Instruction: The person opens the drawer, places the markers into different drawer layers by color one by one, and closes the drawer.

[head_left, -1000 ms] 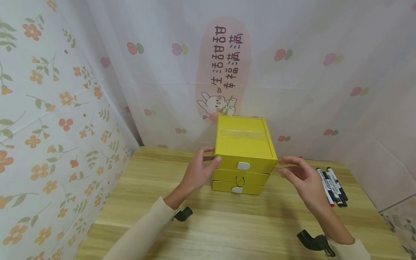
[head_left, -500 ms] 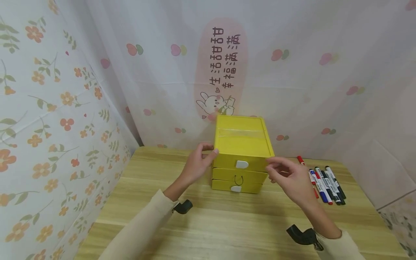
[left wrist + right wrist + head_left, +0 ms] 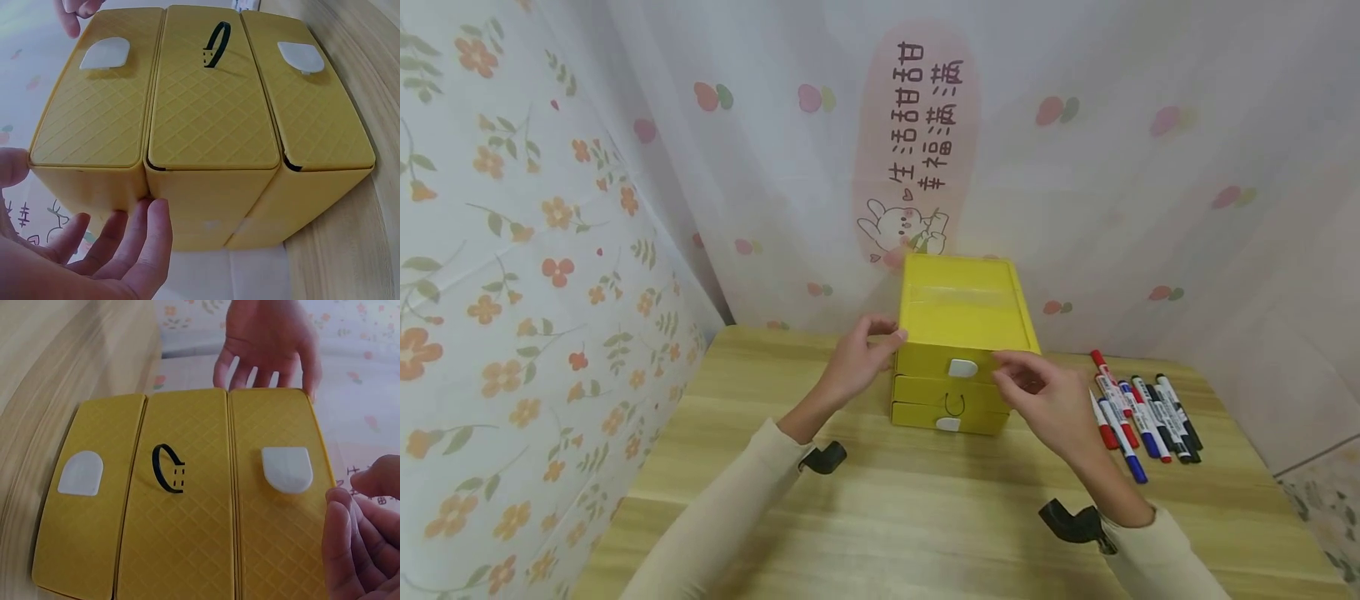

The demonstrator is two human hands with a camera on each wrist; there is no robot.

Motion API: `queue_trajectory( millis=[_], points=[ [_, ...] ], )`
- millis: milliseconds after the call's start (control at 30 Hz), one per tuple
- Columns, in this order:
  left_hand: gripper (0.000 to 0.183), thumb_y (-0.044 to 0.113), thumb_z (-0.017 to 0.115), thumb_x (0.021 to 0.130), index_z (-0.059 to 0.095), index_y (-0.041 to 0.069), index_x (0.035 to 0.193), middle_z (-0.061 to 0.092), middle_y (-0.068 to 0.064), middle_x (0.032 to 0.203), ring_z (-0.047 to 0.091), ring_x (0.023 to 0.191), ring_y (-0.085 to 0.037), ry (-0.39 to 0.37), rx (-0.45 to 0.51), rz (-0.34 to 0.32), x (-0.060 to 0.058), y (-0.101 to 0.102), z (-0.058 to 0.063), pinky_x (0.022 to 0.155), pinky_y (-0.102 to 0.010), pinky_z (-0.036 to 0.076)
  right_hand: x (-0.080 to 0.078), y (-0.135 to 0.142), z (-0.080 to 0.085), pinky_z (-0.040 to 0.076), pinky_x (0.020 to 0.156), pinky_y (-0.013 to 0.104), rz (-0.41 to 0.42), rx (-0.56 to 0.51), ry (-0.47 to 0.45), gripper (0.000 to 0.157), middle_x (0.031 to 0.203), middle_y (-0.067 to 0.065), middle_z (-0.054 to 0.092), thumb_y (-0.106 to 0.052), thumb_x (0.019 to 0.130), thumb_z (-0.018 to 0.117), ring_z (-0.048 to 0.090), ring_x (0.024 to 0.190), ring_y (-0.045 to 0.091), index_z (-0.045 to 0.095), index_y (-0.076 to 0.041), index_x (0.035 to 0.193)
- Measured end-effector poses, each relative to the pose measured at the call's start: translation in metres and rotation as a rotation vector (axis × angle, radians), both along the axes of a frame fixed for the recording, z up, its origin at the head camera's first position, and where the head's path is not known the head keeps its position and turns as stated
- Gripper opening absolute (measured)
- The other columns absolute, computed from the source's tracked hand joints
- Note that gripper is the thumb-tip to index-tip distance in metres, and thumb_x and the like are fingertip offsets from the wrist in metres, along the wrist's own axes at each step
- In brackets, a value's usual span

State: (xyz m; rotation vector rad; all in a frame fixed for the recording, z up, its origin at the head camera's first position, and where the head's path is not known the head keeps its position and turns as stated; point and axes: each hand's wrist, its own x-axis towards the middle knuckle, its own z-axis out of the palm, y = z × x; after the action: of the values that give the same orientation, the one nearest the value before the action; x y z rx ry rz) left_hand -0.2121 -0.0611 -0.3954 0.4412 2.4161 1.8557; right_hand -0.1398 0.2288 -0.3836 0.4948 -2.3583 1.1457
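A small yellow three-drawer box [image 3: 966,312] stands on the wooden table, all its drawers closed. The top drawer carries a white tab [image 3: 963,368], the middle one a black loop [image 3: 160,472], and the bottom one another white tab [image 3: 947,424]. My left hand [image 3: 859,360] rests against the box's left side, its fingers on the side wall and the thumb at the upper front corner. My right hand [image 3: 1051,402] hovers at the right end of the top drawer's front, fingers loosely bent; thumb and forefinger are apart with nothing between them, near the upper edge.
Several markers [image 3: 1150,417] with red, blue and black caps lie on the table [image 3: 880,517] to the right of the box, some partly behind my right hand. A printed curtain [image 3: 805,167] hangs close behind the box, and a flowered one [image 3: 535,292] borders the left.
My right hand has moved left, from beside the box to in front of its top drawer, uncovering more markers. My left hand stays at the box's left side.
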Motion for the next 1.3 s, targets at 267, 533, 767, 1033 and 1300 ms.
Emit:
queue_trajectory(
  millis=[267, 533, 767, 1033, 1300],
  points=[
    [0.051, 0.036, 0.068, 0.111, 0.055, 0.003, 0.148, 0.057, -0.016, 0.152, 0.069, 0.126, -0.035, -0.072, 0.048, -0.018, -0.004, -0.003, 0.005, 0.101, -0.05, 0.062, -0.006, -0.007, 0.001, 0.053, 0.064, 0.013, -0.039, 0.036, 0.026, 0.02, 0.087, 0.0, 0.078, -0.001, 0.097, 0.083, 0.067, 0.069, 0.008, 0.084, -0.004, 0.116],
    [0.052, 0.036, 0.069, 0.111, 0.055, 0.003, 0.148, 0.057, -0.017, 0.152, 0.068, 0.128, -0.035, -0.087, 0.044, -0.03, -0.005, -0.005, 0.005, 0.101, -0.047, 0.062, -0.009, -0.009, -0.003, 0.053, 0.064, 0.013, -0.041, 0.047, 0.04, 0.018, 0.085, 0.001, 0.078, 0.0, 0.096, 0.084, 0.067, 0.067, 0.009, 0.084, -0.002, 0.113],
    [0.052, 0.036, 0.069, 0.111, 0.055, 0.003, 0.148, 0.057, -0.017, 0.152, 0.068, 0.128, -0.034, -0.095, 0.048, -0.031, -0.004, -0.005, 0.005, 0.101, -0.046, 0.062, -0.011, -0.012, -0.006, 0.053, 0.066, 0.012, -0.041, 0.063, 0.038, 0.017, 0.085, 0.001, 0.079, 0.001, 0.095, 0.084, 0.069, 0.069, 0.01, 0.085, -0.004, 0.111],
    [0.052, 0.036, 0.068, 0.111, 0.055, 0.003, 0.149, 0.057, -0.016, 0.152, 0.068, 0.126, -0.033, -0.088, 0.039, -0.036, -0.005, -0.005, 0.005, 0.099, -0.044, 0.063, -0.014, -0.016, -0.01, 0.053, 0.06, 0.013, -0.044, 0.098, 0.074, 0.013, 0.081, -0.001, 0.078, 0.001, 0.093, 0.086, 0.07, 0.063, 0.01, 0.086, -0.004, 0.104],
    [0.056, 0.038, 0.069, 0.11, 0.054, 0.002, 0.151, 0.057, -0.016, 0.153, 0.068, 0.127, -0.033, -0.097, 0.049, -0.036, -0.005, -0.005, 0.006, 0.1, -0.044, 0.062, -0.018, -0.02, -0.014, 0.053, 0.058, 0.014, -0.06, 0.123, 0.098, 0.007, 0.076, -0.002, 0.077, -0.002, 0.093, 0.087, 0.069, 0.059, 0.009, 0.086, -0.004, 0.1]
  ],
)
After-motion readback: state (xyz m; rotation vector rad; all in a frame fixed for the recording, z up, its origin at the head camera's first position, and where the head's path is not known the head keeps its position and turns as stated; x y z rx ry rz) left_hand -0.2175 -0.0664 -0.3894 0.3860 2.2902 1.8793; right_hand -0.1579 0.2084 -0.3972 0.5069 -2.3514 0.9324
